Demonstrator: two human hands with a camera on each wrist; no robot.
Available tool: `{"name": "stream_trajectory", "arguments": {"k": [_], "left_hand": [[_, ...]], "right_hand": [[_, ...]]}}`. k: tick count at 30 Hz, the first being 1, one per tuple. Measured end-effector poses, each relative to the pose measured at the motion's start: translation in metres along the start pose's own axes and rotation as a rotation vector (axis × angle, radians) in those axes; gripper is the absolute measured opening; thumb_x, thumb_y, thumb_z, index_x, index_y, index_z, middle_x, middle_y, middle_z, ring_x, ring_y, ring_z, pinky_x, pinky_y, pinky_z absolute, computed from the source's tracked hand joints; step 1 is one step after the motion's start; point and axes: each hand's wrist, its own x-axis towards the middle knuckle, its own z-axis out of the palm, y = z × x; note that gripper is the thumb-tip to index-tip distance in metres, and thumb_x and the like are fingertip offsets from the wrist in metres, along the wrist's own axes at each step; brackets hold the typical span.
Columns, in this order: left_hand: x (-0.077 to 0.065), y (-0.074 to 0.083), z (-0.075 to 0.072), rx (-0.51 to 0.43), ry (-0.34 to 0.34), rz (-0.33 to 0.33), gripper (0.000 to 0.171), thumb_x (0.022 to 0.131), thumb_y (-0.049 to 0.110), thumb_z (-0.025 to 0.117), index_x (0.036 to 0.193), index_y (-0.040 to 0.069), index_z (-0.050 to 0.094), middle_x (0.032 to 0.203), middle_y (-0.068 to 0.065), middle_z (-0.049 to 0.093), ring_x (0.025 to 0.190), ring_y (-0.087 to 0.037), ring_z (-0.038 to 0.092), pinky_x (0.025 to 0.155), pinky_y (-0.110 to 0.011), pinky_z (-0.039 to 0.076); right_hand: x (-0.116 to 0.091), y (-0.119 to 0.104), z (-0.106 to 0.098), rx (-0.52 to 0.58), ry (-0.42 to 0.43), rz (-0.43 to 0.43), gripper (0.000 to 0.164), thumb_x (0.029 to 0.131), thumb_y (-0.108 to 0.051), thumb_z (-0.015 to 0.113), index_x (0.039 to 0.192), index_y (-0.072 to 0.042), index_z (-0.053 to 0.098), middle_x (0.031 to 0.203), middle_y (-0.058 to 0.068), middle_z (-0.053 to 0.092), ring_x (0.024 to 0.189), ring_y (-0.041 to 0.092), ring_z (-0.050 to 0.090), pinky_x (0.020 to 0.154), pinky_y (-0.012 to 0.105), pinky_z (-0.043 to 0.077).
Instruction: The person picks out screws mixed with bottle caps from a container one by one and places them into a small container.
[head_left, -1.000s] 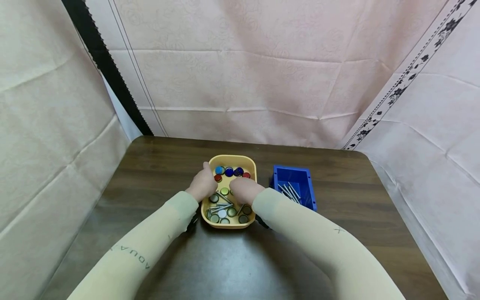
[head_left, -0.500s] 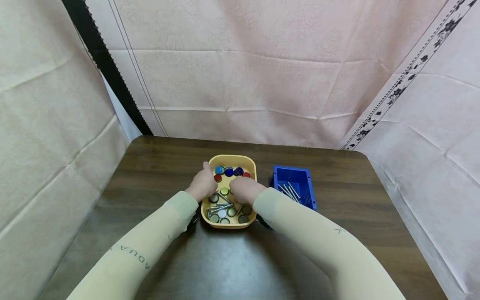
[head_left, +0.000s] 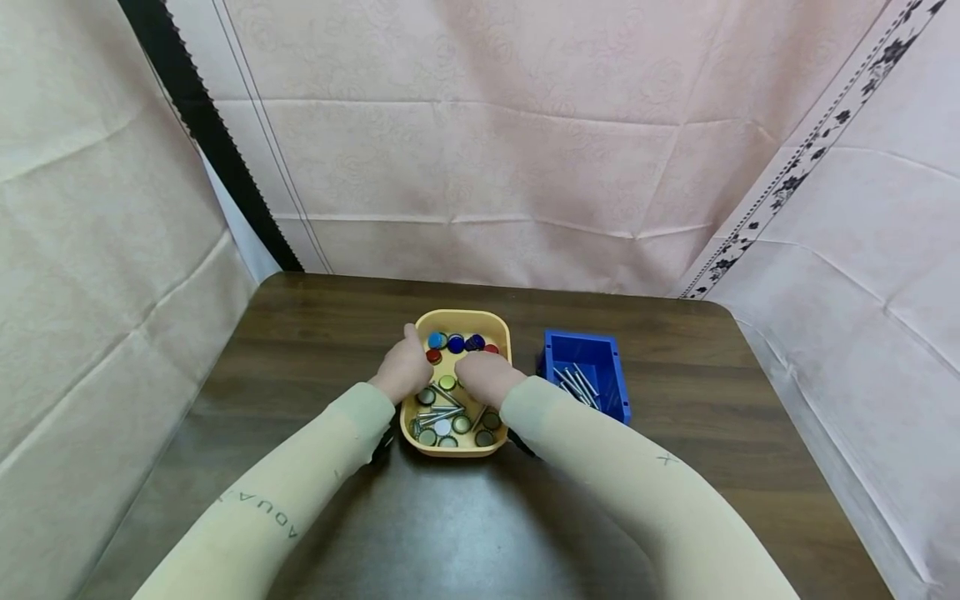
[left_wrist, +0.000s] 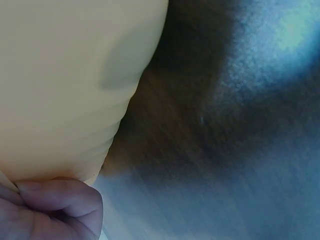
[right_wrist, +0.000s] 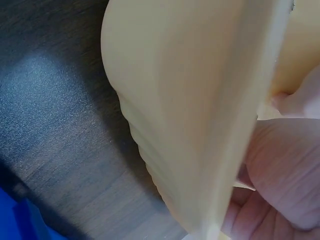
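- Head view, position: the yellow tray [head_left: 468, 320] sat on the wood-grain table [head_left: 337, 333], left of and apart from the blue bin [head_left: 615, 408], which held long metal fasteners.
- Head view, appearance: the tray was shallow, with rounded corners and a raised rim. Blue and red caps [head_left: 455, 342] lay toward the far end, a yellow-green one near the middle; duller caps and loose bolts [head_left: 442, 414] lay toward the near end.
- Head view, hands: the left hand [head_left: 405, 367] was at the tray's left side, thumb raised; the right hand [head_left: 483, 377] reached over the right side.
- Left wrist view: the left fingers [left_wrist: 60, 200] were bent against the smooth outer wall, apparently grasping the tray's side. Ripples marked the wall's lower edge.
- Right wrist view: the right fingers [right_wrist: 250, 215] were curled inside the rim; whether they grasped anything could not be told.
- Handling, judged: the tray was probably light, fairly stiff plastic, slightly slippery and not fragile. Opposite side rims were the suitable hold, kept level because the loose contents could slide.
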Motion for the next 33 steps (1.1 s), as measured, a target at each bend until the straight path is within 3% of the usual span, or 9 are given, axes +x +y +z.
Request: {"name": "stream_trajectory", "arguments": {"k": [12, 16, 22, 27, 33], "left_hand": [[-0.001, 0.002, 0.001, 0.001, -0.009, 0.000, 0.091, 0.089, 0.005, 0.058, 0.152, 0.003, -0.008, 0.108, -0.022, 0.059, 0.076, -0.025, 0.061, 0.059, -0.033, 0.050], [-0.001, 0.001, 0.000, -0.002, -0.006, 0.003, 0.090, 0.089, 0.005, 0.057, 0.151, 0.002, -0.007, 0.109, -0.022, 0.059, 0.077, -0.026, 0.061, 0.062, -0.035, 0.051], [-0.002, -0.003, -0.003, -0.004, -0.006, -0.015, 0.089, 0.088, 0.003, 0.058, 0.150, 0.003, -0.007, 0.095, -0.020, 0.059, 0.069, -0.027, 0.060, 0.056, -0.035, 0.050], [-0.002, -0.004, -0.002, -0.019, -0.008, -0.013, 0.089, 0.089, 0.004, 0.057, 0.150, 0.003, -0.007, 0.095, -0.020, 0.059, 0.068, -0.027, 0.060, 0.055, -0.035, 0.049], [0.000, -0.001, -0.001, -0.029, -0.020, -0.006, 0.090, 0.089, 0.004, 0.056, 0.151, 0.004, -0.009, 0.096, -0.020, 0.059, 0.069, -0.027, 0.060, 0.055, -0.035, 0.049]], "right_hand": [[0.013, 0.002, 0.005, -0.081, 0.016, 0.025, 0.017, 0.098, -0.010, 0.053, 0.086, -0.015, 0.064, 0.089, 0.002, 0.063, 0.077, 0.014, 0.054, 0.070, 0.029, 0.045], [0.016, 0.000, 0.006, -0.070, 0.048, 0.053, 0.019, 0.099, -0.010, 0.052, 0.084, -0.015, 0.064, 0.083, 0.001, 0.061, 0.073, 0.013, 0.054, 0.067, 0.027, 0.046], [0.021, -0.009, 0.004, -0.046, 0.092, 0.100, 0.026, 0.099, -0.010, 0.049, 0.080, -0.012, 0.066, 0.080, 0.002, 0.063, 0.066, 0.013, 0.054, 0.060, 0.028, 0.048], [0.022, -0.008, 0.006, -0.039, 0.094, 0.130, 0.025, 0.099, -0.011, 0.050, 0.079, -0.014, 0.065, 0.083, 0.002, 0.064, 0.068, 0.013, 0.054, 0.062, 0.029, 0.047], [0.023, -0.003, 0.006, 0.006, 0.080, 0.166, 0.023, 0.101, -0.012, 0.049, 0.090, -0.013, 0.069, 0.095, 0.005, 0.067, 0.076, 0.015, 0.058, 0.067, 0.032, 0.049]]}}
